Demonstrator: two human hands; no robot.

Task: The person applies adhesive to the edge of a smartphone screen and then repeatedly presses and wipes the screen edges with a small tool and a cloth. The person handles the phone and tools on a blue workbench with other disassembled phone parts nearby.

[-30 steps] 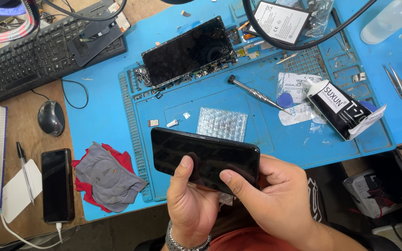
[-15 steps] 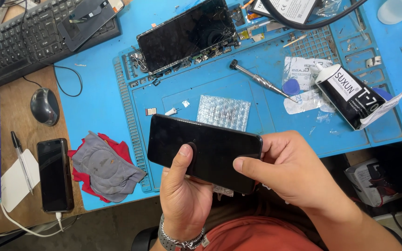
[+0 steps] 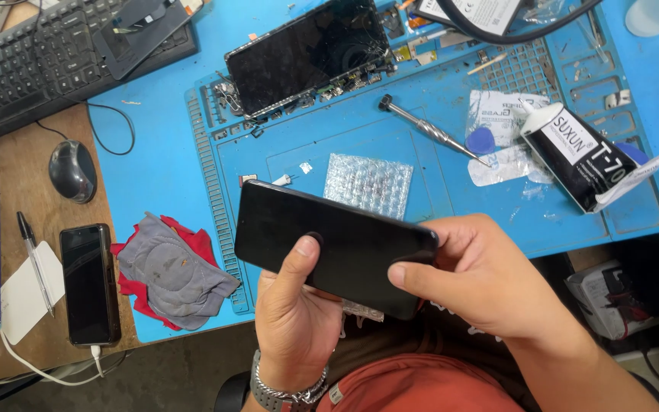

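Note:
I hold a black phone (image 3: 322,236) flat in front of me, just above the near edge of the blue work mat (image 3: 345,152). My left hand (image 3: 295,313) cradles it from below, thumb pressed on its dark face. My right hand (image 3: 482,282) grips its right end, thumb on the front. Beyond it on the mat lie a clear bubble-textured square (image 3: 368,183) and a second, opened phone (image 3: 306,53) with its inner parts showing along the edge.
A screwdriver (image 3: 429,130), a black glue tube (image 3: 573,156) and a blue pick (image 3: 482,140) lie on the mat. A grey and red cloth (image 3: 169,271) sits at left. A charging phone (image 3: 89,282), pen (image 3: 33,259), mouse (image 3: 72,169) and keyboard (image 3: 55,53) occupy the wooden desk.
The phone stayed in both hands. My left thumb slid from its lower edge up onto its face. The view drifted, so the desk items appear slightly higher.

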